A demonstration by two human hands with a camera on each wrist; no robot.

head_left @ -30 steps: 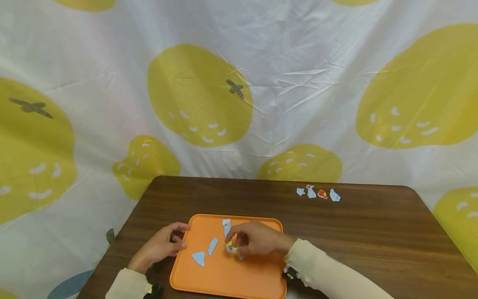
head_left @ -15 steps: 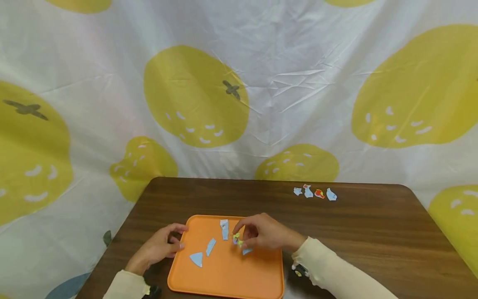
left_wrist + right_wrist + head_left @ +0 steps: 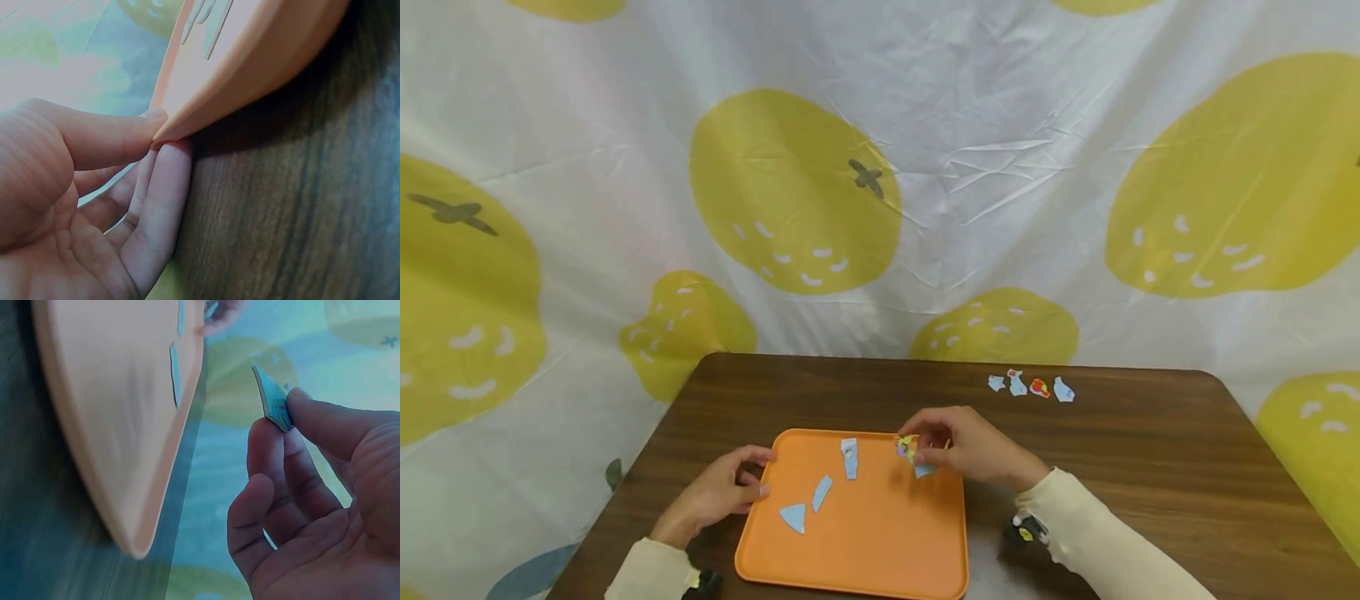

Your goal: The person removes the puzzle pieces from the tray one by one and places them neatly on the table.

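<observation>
My right hand (image 3: 973, 446) pinches a flat puzzle piece (image 3: 275, 400), light blue with a coloured print, between thumb and fingertips. In the head view it is above the far right part of the orange tray (image 3: 865, 550), where yellow, purple and light blue parts show. My left hand (image 3: 718, 490) grips the tray's left rim, thumb on top and fingers against the underside in the left wrist view. Lying on the tray are a long pale blue piece (image 3: 850, 460), a narrow slanted one (image 3: 822, 493) and a roughly triangular one (image 3: 793, 517), apart from each other.
Several more pieces lie in a row at the dark wood table's (image 3: 1120, 450) far edge, among them a red one (image 3: 1040, 387) and a pale blue one (image 3: 1063, 390). A lemon-printed curtain (image 3: 985, 233) hangs behind the table.
My right hand has moved to the right and toward the back, carrying the puzzle piece from mid-tray to the far right corner. My left hand stays on the rim.
</observation>
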